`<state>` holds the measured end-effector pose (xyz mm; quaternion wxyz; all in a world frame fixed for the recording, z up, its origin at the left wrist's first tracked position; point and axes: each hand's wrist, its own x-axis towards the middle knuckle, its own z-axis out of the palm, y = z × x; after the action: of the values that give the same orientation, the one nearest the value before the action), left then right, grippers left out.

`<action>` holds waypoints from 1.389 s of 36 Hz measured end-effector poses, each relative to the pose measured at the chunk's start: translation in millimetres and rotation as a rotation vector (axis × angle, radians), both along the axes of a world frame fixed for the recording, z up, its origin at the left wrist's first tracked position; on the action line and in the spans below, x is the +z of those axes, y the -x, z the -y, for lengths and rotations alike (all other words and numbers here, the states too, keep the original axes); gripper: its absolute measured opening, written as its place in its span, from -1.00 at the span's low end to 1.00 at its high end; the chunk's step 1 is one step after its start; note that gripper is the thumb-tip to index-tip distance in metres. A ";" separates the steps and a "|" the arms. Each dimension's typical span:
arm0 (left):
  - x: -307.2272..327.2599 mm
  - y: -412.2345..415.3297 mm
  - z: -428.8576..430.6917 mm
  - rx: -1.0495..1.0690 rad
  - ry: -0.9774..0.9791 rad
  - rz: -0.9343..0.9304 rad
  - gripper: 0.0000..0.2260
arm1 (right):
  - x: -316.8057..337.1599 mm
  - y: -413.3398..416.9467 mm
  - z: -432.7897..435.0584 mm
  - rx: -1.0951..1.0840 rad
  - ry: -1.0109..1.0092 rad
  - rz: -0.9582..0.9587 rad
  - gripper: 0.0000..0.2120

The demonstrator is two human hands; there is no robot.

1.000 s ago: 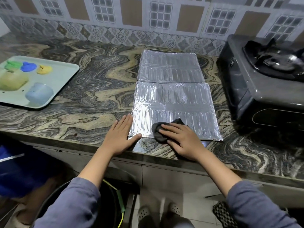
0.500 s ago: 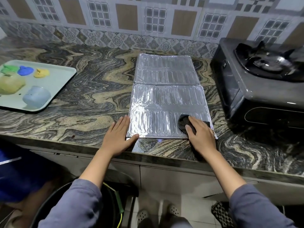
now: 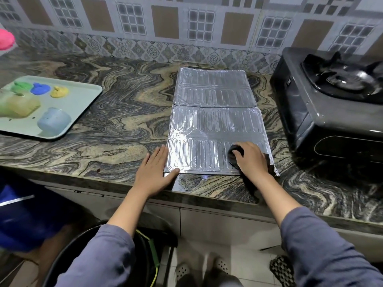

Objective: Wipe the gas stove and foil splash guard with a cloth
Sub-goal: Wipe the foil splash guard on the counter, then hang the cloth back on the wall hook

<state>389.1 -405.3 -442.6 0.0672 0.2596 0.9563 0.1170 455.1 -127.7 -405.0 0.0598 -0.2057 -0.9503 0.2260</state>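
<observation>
The silver foil splash guard (image 3: 215, 121) lies flat on the marble counter, its panels folded out toward the wall. My right hand (image 3: 251, 160) presses a dark cloth (image 3: 233, 153) onto the guard's near right corner; most of the cloth is hidden under my palm. My left hand (image 3: 154, 172) lies flat on the counter with fingers spread, its thumb on the guard's near left corner. The black gas stove (image 3: 331, 104) stands at the right, apart from the guard.
A pale green tray (image 3: 83, 112) at the left holds coloured plastic cups and small moulds. A tiled wall backs the counter. Below the counter edge are a dark bucket (image 3: 132, 255) and a blue container (image 3: 24, 214). A pink object (image 3: 6, 40) sits far left.
My right hand slid the cloth from the guard's near middle to its near right corner. My left hand stayed at the near left corner.
</observation>
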 end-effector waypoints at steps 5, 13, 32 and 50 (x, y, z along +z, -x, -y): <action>4.0 -1.9 -1.0 0.008 -0.012 0.004 -0.15 | 7.4 3.2 1.3 0.025 0.029 -0.032 -0.79; 24.8 -2.0 -8.6 0.000 0.061 0.062 -0.18 | 38.9 9.9 6.9 0.067 0.153 -0.192 -0.88; 167.0 6.1 -95.5 -0.110 -0.821 0.002 -0.54 | 171.6 47.3 27.8 0.242 0.297 -0.551 -0.94; 246.4 38.4 -108.4 -0.293 -1.089 -0.102 -0.76 | 242.3 38.3 -15.8 0.354 0.357 -0.527 -0.93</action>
<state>350.7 -296.8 -196.3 -0.1070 0.3922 0.7139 0.5702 416.8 -111.9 -162.7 0.2256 0.0202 -0.8687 0.4405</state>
